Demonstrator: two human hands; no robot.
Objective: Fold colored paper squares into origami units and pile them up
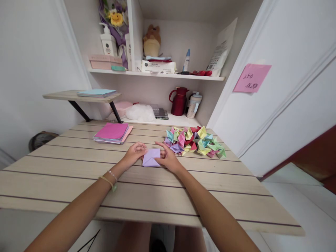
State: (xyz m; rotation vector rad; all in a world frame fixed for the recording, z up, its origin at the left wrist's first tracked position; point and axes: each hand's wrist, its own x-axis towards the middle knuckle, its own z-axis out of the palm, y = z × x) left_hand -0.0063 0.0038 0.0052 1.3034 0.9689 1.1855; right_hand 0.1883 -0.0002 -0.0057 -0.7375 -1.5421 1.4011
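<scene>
Forearms point(206, 203) slant over the surface point(157, 199) to the folded paper point(151, 161), a heap point(195, 141) beyond it to the right. At its left edge my left grip point(134, 154) pinches; at its right my right grip point(170, 160) is clamped, thumb on top. Likely light, crisp, easily creased, it suits fingertips at the edges.

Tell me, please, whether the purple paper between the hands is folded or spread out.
Folded: the purple paper, between the left hand and right hand, shows a diagonal flap edge.

Plush toy point(152, 41) and jug point(179, 102) suggest a home.
</scene>
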